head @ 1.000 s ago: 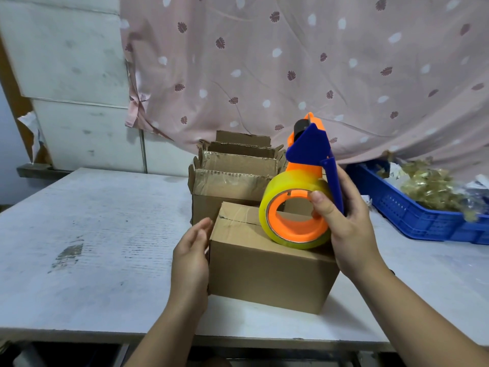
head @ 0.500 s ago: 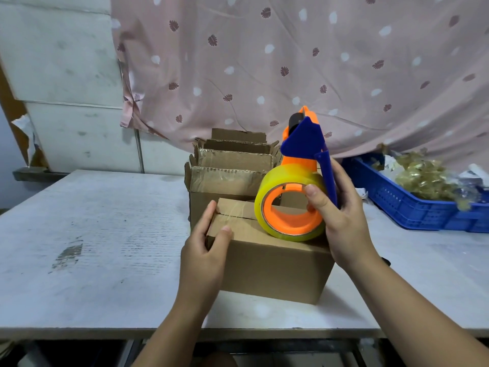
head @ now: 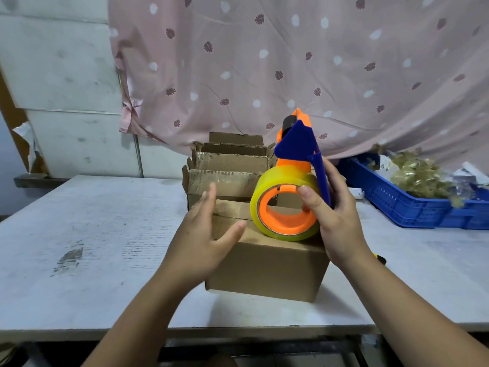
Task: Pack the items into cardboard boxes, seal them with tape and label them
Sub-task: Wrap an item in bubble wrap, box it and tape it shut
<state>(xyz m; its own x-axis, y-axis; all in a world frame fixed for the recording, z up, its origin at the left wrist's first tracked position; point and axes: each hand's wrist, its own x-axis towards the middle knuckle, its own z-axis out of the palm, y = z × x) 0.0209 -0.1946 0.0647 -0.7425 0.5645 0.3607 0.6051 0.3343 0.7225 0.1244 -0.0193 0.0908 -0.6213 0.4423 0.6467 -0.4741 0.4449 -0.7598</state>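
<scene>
The box (head: pixel 267 263) is closed but I judge it not fully taped and not labelled. The right hand (head: pixel 336 215) grasps the tape dispenser (head: pixel 291 192); the left hand (head: pixel 203 234) is released, fingers straight.

no readable text, seemingly.

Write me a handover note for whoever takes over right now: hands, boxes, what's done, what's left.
Left hand: open, fingers straight, at the left end of the closed box; contact unclear.
Right hand: grips the tape dispenser, roll over the box top.
Open boxes stand behind; blue crate at right.
Done: front flaps closed.
Left, as it seems: tape the seam, label, pack the rest.
</scene>
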